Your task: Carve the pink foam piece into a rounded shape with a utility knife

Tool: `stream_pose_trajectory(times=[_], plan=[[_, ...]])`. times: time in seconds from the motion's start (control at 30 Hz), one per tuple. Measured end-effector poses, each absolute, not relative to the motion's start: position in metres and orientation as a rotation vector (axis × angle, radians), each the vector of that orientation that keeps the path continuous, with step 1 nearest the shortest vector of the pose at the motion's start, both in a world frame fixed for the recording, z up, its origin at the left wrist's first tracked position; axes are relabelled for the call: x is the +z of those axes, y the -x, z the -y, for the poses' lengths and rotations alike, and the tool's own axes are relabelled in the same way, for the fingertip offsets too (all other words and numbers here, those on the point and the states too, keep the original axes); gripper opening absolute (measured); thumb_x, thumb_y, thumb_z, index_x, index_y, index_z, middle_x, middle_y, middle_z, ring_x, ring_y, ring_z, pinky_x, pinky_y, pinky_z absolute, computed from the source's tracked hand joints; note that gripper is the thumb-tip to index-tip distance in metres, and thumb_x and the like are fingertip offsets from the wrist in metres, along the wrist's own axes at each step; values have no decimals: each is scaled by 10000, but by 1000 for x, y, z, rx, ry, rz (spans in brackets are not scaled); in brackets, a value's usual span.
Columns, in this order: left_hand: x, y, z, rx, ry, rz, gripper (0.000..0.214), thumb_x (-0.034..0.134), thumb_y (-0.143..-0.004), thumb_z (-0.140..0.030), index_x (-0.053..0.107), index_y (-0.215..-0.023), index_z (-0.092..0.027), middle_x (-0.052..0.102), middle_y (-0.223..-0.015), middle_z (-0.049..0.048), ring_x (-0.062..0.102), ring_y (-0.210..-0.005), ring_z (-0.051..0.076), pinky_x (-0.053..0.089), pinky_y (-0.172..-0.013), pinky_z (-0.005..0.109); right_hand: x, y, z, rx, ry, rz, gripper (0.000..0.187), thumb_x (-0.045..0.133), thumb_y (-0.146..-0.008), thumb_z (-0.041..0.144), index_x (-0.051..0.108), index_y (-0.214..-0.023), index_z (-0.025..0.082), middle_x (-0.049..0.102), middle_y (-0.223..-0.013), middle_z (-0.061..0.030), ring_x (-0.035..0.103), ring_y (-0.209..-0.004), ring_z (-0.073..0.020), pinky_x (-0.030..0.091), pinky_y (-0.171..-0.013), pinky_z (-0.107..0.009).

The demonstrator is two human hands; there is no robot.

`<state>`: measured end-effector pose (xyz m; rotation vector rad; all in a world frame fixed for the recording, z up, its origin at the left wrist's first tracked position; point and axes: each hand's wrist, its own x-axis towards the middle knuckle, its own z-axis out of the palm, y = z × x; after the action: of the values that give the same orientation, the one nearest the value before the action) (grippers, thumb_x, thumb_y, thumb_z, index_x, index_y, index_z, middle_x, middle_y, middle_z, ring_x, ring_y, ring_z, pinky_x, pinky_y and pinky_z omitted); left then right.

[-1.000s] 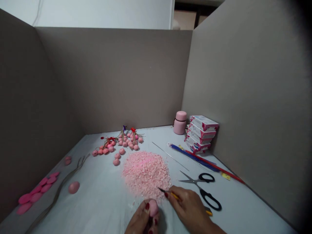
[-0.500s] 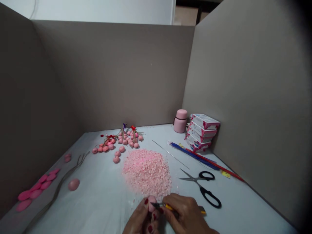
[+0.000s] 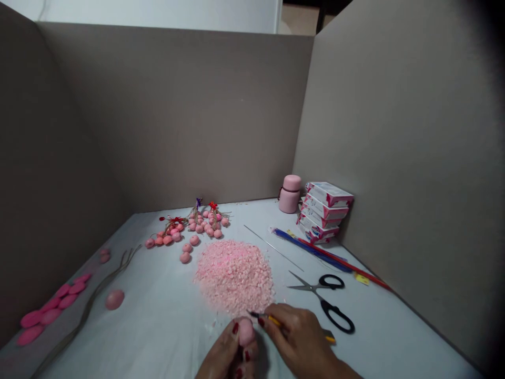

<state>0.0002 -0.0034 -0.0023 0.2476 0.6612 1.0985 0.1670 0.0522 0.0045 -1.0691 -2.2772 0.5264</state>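
A smooth pink ball point(image 3: 246, 332) is pinched between the fingers of my left hand point(image 3: 226, 353), low in the middle of the view. My right hand point(image 3: 302, 337) grips a yellow utility knife point(image 3: 273, 319), whose blade points left, just above the ball and apart from it. The knife's tail end sticks out past my right palm. Right beyond both hands lies a heap of pink shavings point(image 3: 235, 276), with loose crumbs around it.
Black-handled scissors point(image 3: 317, 288) lie open on the right. Behind them are a thin metal rod point(image 3: 273, 247), blue and red ties point(image 3: 311, 250), stacked boxes point(image 3: 325, 210) and a pink flask point(image 3: 289, 195). Leftward are strung pink balls point(image 3: 205, 223), pink discs point(image 3: 51, 308), cords point(image 3: 92, 302) and grey partitions point(image 3: 177, 116).
The knife blade has come off the ball's face and moved up and slightly left, above its top. The whole scene has shifted a little left and up.
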Motion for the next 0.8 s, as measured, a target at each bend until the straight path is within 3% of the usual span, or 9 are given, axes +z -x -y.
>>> stream_pose_trajectory(times=[0.1, 0.33, 0.8], plan=[[0, 0, 3, 1106, -304, -670, 302, 814, -652, -369, 587, -640, -168, 576, -562, -53, 400, -393, 19, 300, -414, 156, 11, -168, -52, 556, 1129, 2207, 341, 401, -966, 337, 608, -728, 206, 654, -675, -17, 604, -611, -155, 370, -570, -234], [0, -1, 4, 1188, -274, -692, 295, 842, -615, -353, 646, -693, -148, 596, -562, -37, 422, -415, 38, 388, -414, 180, 13, -165, -41, 412, 815, 2334, 330, 368, -959, 306, 598, -751, 193, 628, -631, -16, 579, -568, -149, 348, -534, -241], [-2, -3, 4, 1130, -320, -692, 336, 822, -624, -409, 589, -651, -170, 582, -548, -58, 388, -394, 13, 295, -412, 158, 7, -165, -50, 410, 1036, 2305, 325, 387, -950, 304, 594, -722, 200, 641, -651, -15, 606, -595, -160, 338, -551, -250]])
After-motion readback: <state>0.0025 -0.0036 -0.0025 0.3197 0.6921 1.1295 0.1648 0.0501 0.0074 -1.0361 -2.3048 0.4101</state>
